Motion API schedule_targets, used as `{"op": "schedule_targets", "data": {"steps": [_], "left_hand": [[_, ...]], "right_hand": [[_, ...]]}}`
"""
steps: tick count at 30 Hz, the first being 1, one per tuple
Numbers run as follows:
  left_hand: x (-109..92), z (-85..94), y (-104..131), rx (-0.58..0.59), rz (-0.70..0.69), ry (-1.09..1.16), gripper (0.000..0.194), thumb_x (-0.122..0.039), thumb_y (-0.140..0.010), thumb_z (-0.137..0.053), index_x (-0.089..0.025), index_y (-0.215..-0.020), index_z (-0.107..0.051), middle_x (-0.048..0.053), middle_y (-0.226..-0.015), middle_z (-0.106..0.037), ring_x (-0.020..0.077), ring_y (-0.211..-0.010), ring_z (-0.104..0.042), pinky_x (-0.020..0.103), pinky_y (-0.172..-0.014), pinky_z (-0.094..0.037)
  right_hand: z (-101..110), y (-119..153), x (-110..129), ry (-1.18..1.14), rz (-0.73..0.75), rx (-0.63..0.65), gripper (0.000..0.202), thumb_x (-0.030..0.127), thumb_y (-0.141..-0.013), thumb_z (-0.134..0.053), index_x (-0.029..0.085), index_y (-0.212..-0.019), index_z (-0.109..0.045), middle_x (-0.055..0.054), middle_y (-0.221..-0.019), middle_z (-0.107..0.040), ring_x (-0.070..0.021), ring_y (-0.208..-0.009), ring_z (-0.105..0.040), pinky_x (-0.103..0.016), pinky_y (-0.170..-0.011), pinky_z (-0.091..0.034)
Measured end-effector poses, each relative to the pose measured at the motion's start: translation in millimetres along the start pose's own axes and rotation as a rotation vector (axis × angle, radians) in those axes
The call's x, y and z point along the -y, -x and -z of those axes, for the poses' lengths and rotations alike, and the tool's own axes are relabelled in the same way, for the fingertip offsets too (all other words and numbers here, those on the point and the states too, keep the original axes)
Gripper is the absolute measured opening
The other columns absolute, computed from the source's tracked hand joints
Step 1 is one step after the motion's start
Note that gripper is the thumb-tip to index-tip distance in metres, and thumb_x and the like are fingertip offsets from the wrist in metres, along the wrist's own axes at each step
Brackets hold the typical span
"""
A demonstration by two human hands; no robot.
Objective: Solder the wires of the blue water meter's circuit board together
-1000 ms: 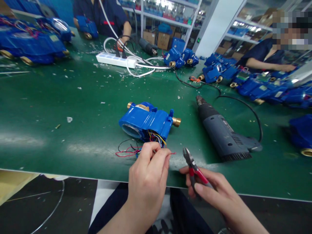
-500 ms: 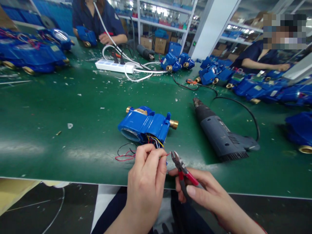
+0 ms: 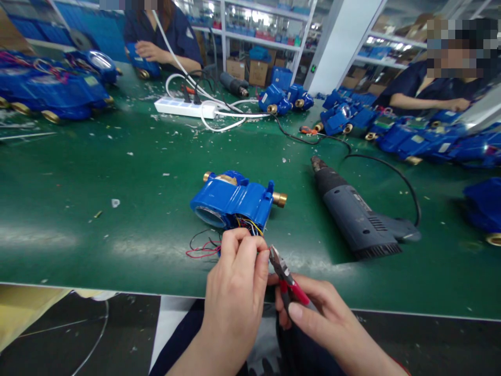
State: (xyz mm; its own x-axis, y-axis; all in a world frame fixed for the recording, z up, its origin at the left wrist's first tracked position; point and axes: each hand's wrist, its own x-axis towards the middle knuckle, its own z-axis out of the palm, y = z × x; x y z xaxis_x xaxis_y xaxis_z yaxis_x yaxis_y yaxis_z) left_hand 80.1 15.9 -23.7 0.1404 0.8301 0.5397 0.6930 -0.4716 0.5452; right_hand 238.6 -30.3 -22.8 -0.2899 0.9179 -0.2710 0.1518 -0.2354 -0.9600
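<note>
Two hands: left hand [image 3: 237, 282] pinches thin wires [image 3: 201, 254] in closed fingertips, mostly hidden; my right hand [image 3: 313, 308] is wrapped around red-handled cutters [image 3: 287, 279].
Cutter orientation: tips point far-left, near my left fingertips; I cannot tell whether the blades grip wire.
Unit location: blue housing [image 3: 235, 200] lies on the green table [image 3: 129, 183], just beyond my left hand.
Unit axis: long axis runs left to right; one brass fitting points right, the other left.
Unit opening: wire-filled, facing near.
Right side: heat gun [image 3: 350, 214], nozzle far-left.
</note>
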Motion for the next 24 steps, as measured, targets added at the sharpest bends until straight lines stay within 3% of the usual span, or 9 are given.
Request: {"op": "schedule_targets", "data": {"steps": [4, 10, 24], "left_hand": [[-0.6, 0.3, 0.7, 0.001, 0.017, 0.027, 0.017, -0.016, -0.093, -0.04, -0.012, -0.087, -0.055, 0.003, -0.095, -0.047, 0.0012, -0.072, -0.047, 0.011, -0.06, -0.037], [-1.5, -0.1, 1.6, 0.009, 0.039, 0.05, 0.015, -0.015, -0.092, -0.04, -0.012, -0.087, -0.054, 0.002, -0.095, -0.046, -0.0001, -0.07, -0.047, 0.011, -0.063, -0.041], [-0.6, -3.7, 5.6, -0.033, 0.05, 0.042, 0.011, -0.018, -0.092, -0.042, -0.016, -0.09, -0.053, 0.001, -0.097, -0.045, 0.001, -0.072, -0.051, 0.013, -0.062, -0.046]], "right_hand": [[-1.4, -1.2, 2.0, 0.017, 0.013, -0.013, 0.045, 0.054, -0.086, -0.054, 0.013, -0.102, -0.064, -0.004, -0.076, -0.055, -0.014, -0.068, -0.049, -0.025, -0.065, -0.04], [-3.6, -1.1, 2.9, 0.042, -0.003, -0.003, 0.044, 0.055, -0.087, -0.051, 0.013, -0.074, -0.058, -0.003, -0.065, -0.053, -0.0124, -0.063, -0.047, -0.023, -0.061, -0.037], [-6.9, -0.6, -3.8, -0.059, -0.052, -0.002, 0.047, 0.057, -0.087, -0.051, 0.012, -0.075, -0.054, -0.003, -0.061, -0.05, -0.0099, -0.057, -0.047, -0.02, -0.054, -0.04]]}}
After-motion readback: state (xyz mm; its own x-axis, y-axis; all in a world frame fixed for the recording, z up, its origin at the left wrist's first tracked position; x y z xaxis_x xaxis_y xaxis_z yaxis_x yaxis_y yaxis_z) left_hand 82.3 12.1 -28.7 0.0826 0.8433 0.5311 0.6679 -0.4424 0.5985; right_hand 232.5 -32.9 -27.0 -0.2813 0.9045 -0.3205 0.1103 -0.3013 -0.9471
